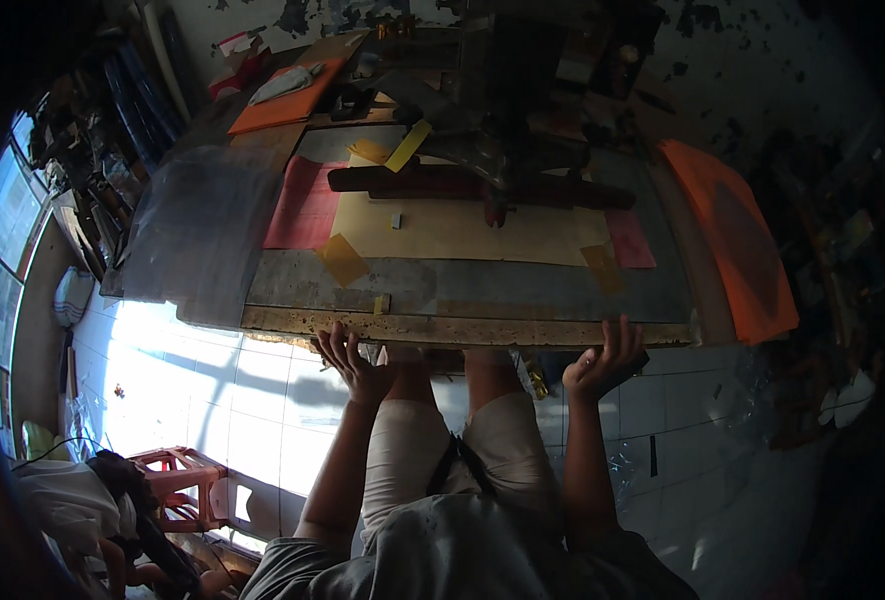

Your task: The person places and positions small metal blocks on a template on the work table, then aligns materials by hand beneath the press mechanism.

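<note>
Hands: left hand (355, 362) and right hand (603, 358) both rest at the near edge of the worn wooden front rail (463, 328) of a flat metal work table (523, 285); fingers are spread and curled up over the rim, not closed round any loose thing, likely to steady or brace against the bed.
Rail: it runs left to right just in front of the person's knees, along the table's near side.
Sheet: large cream paper sheet (463, 232) lies flat mid-table, well beyond the hands, under a dark wooden bar (443, 180) that seems to press it down.
Tabs: yellow paper tabs (344, 259) sit at the sheet's corners, apparently as stops.
Sides: pink sheet (303, 205) to the left, orange board (743, 240) leaning at right.
Floor: white tiles (213, 390), a red plastic stool (178, 480) lower left.
</note>
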Tool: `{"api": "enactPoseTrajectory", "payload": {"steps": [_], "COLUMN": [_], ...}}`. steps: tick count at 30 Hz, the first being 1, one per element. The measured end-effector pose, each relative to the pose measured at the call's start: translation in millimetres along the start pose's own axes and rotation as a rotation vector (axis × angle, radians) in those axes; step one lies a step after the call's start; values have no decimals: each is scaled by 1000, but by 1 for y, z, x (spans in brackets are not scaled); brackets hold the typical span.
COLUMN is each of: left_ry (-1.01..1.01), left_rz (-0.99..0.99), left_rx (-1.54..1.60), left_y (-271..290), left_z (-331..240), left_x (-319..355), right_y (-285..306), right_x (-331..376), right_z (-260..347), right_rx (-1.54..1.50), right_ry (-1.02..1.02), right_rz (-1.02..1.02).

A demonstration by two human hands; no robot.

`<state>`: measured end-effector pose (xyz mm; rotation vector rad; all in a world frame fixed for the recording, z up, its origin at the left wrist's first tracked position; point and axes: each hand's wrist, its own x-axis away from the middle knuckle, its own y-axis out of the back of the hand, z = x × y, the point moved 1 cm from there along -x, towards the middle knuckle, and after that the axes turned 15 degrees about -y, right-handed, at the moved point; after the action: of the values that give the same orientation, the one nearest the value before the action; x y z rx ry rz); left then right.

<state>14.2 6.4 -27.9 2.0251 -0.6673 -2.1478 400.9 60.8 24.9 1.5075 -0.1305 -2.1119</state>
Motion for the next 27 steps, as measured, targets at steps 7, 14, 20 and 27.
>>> {"api": "enactPoseTrajectory", "payload": {"steps": [7,14,20,27], "left_ry": [58,38,50,38], "left_rz": [63,72,70,61], "left_rx": [71,66,72,63], "left_y": [13,18,16,12], "left_z": [-3,-1,-5,0], "left_x": [-3,-3,-6,-1], "right_y": [-2,1,1,3], "right_x": [2,4,4,4], "right_z": [-1,4,3,6], "right_rx": [9,25,13,-16], "right_ry": [-3,-43,-39,-51], "right_rz": [-17,15,16,33]}}
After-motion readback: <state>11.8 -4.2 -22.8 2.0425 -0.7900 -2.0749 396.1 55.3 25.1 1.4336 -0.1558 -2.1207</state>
